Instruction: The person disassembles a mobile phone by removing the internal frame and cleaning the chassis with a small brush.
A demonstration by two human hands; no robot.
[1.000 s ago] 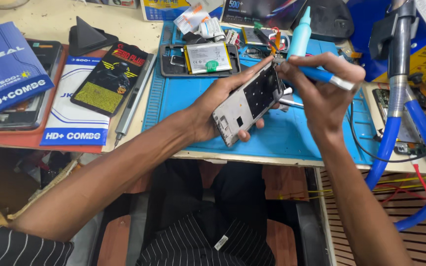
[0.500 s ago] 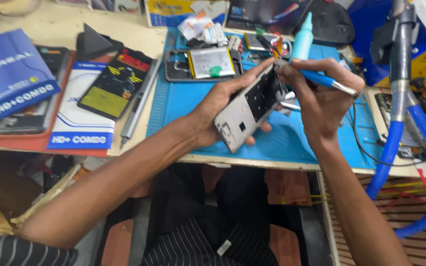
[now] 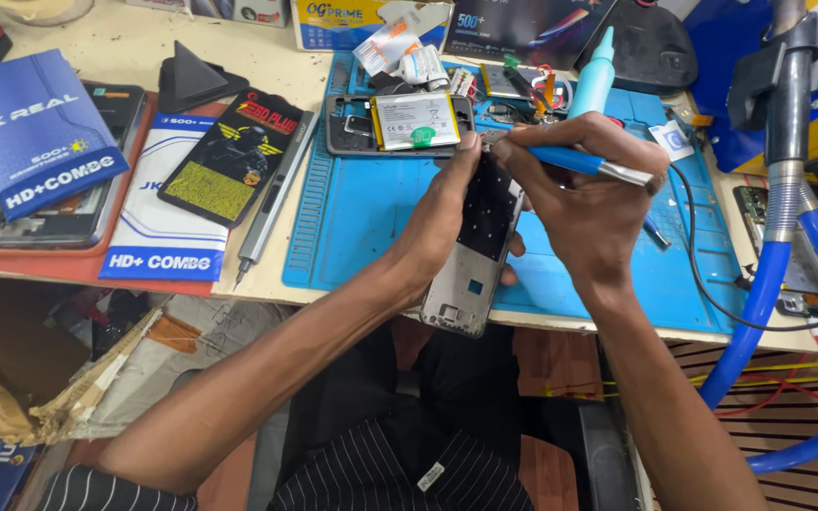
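head view, left hand (image 3: 442, 222) gripping phone frame (image 3: 473, 248) past mat edge (image 3: 560, 317), right hand (image 3: 589, 203) pinching tool (image 3: 575, 163)

Matt blue rubbery work mat (image 3: 371, 218)

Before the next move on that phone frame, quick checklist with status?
1. Left hand grips the phone frame by its upper part: ok.
2. Right hand holds the blue-handled tool in a pen grip: ok.
3. Tool tip seated on the frame's top end: cannot tell, fingers hide it.
4. Frame supported: not ok, its lower end hangs past the edge of the blue mat.
5. Opened phone with battery lies apart from both hands: ok.
6. Grey screwdriver rests off the mat, out of the way: ok.
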